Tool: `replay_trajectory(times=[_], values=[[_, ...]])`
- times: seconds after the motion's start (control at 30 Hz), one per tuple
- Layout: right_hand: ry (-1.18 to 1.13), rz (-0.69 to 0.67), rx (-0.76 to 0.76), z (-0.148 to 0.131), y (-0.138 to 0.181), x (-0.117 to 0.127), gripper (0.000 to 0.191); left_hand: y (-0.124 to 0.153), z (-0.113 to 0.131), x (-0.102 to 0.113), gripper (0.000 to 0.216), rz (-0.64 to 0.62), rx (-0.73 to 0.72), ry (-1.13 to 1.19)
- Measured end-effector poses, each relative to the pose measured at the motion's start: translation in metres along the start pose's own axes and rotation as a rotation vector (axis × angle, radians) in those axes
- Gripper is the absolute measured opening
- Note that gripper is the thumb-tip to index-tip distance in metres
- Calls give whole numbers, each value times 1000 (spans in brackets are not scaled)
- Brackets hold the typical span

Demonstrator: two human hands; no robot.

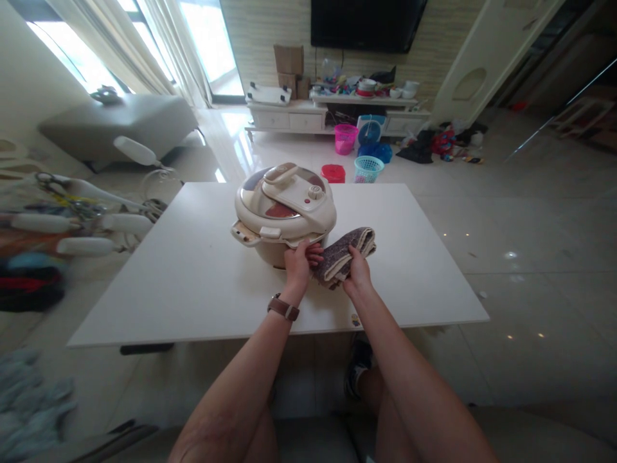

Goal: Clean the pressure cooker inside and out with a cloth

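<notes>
Head view looks down on a white worktop (193, 276) with a cream pressure cooker (283, 209) standing near its middle. The cooker is round and squat, its lid closed, with a dark reddish patch showing on the lid under a broad cream handle bar. That bar runs across the lid from about 10 o'clock to 4 o'clock, with a small knob near its 4 o'clock end. A short side handle juts from the body toward 8 o'clock.

Just beside the cooker, at its 4 o'clock, lies a folded grey-brown cloth (343, 254), thick and coarse, with a paler edge along the fold. Its long axis runs from about 7 o'clock to 1 o'clock, the far end pointing away from the person.

The left hand (299, 260), a brown watch (283, 307) on its wrist, is curled against the cooker's near rim, fingers tucked under the lid edge and touching it. The right hand (357, 270) is closed on the near end of the cloth, fingers wrapped around the fold. The two hands sit close together, the cloth's near end between them.

At 12 o'clock on the floor beyond the worktop stand a pink basket (345, 138) and a pale blue basket (368, 168).
</notes>
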State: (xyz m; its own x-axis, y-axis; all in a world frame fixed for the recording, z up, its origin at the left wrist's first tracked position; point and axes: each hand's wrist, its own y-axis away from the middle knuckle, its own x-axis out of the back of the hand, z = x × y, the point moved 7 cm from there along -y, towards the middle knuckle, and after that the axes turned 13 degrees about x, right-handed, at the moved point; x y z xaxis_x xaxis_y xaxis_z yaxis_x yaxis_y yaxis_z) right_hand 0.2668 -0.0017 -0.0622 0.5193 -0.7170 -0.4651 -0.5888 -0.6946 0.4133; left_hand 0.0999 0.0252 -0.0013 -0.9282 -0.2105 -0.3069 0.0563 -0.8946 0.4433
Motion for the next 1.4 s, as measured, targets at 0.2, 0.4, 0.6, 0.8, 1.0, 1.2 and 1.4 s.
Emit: replay_trajectory(times=[0.2,0.4,0.6,0.8,1.0,1.2,1.4], values=[[3,-18,-3,0,-4,7,24,2,2,5,37,-36,4,0],[15,35,11,-6,-5,11,24,5,4,31,33,-111,31,-40],[16,24,19,-9,-10,9,23,13,10,68,28,-199,71,-105],[2,94,75,-28,-12,11,25,18,23,109,20,-247,121,-161],[-15,73,92,-39,-13,12,24,29,31,151,29,22,-102,-189],[-6,72,86,-40,-15,16,23,50,27,157,52,289,-293,-64],[-21,63,88,-35,-16,15,23,45,23,147,73,152,-202,8]])
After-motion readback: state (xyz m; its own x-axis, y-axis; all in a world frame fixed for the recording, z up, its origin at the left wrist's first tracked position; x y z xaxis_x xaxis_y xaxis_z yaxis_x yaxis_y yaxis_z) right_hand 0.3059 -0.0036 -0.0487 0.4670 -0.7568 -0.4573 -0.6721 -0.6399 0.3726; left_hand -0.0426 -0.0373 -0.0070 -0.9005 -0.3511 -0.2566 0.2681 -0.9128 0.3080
